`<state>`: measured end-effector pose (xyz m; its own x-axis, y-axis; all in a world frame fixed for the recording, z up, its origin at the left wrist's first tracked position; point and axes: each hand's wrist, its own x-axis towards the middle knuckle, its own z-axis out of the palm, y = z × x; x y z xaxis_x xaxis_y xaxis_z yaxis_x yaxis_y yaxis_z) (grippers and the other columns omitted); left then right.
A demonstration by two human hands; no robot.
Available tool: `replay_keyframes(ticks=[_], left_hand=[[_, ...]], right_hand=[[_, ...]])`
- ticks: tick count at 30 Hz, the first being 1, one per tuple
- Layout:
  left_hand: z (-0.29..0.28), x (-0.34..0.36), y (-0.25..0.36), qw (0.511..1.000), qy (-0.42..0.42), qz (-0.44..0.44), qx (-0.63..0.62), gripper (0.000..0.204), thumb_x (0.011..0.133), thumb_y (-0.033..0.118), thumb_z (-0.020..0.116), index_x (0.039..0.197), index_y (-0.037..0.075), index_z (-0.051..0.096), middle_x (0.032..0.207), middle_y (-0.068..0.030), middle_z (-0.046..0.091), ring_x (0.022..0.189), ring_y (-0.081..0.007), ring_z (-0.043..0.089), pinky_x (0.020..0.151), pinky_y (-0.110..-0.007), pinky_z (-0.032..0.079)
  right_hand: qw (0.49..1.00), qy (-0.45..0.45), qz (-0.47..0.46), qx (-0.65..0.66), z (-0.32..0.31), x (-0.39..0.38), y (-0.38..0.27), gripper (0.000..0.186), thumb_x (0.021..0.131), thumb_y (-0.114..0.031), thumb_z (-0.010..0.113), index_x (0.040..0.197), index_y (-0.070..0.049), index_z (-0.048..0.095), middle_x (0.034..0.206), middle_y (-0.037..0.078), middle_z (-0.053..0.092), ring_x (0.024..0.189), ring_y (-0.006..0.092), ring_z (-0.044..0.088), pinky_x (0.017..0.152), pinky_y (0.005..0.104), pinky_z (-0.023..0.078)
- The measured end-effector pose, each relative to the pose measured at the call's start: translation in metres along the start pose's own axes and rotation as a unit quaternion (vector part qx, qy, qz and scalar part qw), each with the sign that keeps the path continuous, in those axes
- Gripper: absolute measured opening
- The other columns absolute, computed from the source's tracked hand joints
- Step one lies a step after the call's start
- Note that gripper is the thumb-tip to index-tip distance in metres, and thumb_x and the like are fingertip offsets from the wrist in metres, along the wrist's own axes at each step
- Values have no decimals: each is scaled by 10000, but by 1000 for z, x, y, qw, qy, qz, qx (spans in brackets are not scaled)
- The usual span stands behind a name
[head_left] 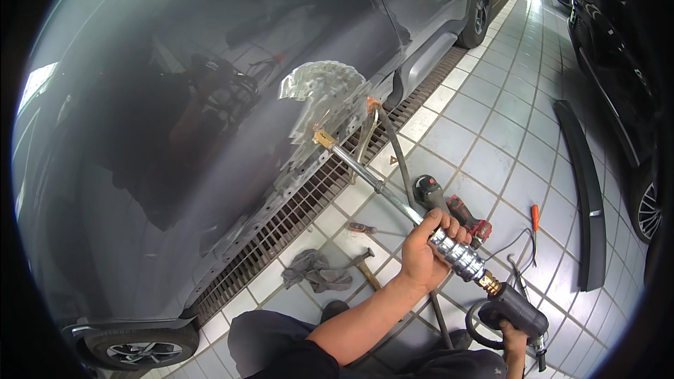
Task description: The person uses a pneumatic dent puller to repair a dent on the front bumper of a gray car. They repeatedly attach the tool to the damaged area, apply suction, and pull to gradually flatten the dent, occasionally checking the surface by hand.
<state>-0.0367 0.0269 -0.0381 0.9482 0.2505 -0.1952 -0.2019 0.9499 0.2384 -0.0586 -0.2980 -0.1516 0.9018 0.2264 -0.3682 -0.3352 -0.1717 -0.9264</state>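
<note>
My left hand (pixel 423 256) is closed around the ribbed silver sliding weight (pixel 458 258) of a long dent-pulling tool. At the tool's near end, my right hand (pixel 516 344) grips its black pistol handle (pixel 519 312). The chrome rod (pixel 379 186) runs up and left to a brass tip (pixel 324 139), which sits against the grey car's side panel (pixel 210 98). The tip meets the lower edge of a patch sanded to bare metal (pixel 326 95).
A metal drain grate (pixel 302 210) runs along the car. On the tiled floor lie a red-and-black angle grinder (pixel 449 207), a hammer (pixel 365 267), a grey rag (pixel 316 270), two screwdrivers (pixel 535 217) and a long black trim strip (pixel 583 189). A black car (pixel 611 49) stands at right.
</note>
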Motion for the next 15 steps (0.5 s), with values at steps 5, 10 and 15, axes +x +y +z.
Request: replay_keyframes(ticks=[5, 10, 15], left_hand=[[4, 12, 33, 998, 38, 52, -3, 284, 940, 324, 490, 767, 108, 425, 684, -13, 373, 666, -175, 430, 768, -382, 455], [-6, 2, -13, 998, -7, 45, -45, 252, 947, 333, 478, 833, 110, 455, 748, -12, 417, 752, -177, 464, 841, -376, 443], [0, 2, -11, 999, 37, 35, 10, 199, 976, 292, 477, 923, 101, 494, 865, -35, 485, 874, -190, 502, 935, -382, 421]], right_hand=[[1000, -19, 16, 15, -4, -3, -2, 589, 713, -222, 828, 1198, -14, 567, 1087, 69, 643, 1016, 202, 600, 934, 349, 455], [995, -40, -89, 16, 1, 12, -3, 559, 752, -276, 810, 1170, 1, 563, 927, 83, 676, 859, 202, 644, 796, 333, 505], [971, -161, -135, 115, 22, 21, -42, 668, 777, -472, 738, 1155, 42, 536, 814, 136, 660, 703, 235, 642, 642, 343, 514]])
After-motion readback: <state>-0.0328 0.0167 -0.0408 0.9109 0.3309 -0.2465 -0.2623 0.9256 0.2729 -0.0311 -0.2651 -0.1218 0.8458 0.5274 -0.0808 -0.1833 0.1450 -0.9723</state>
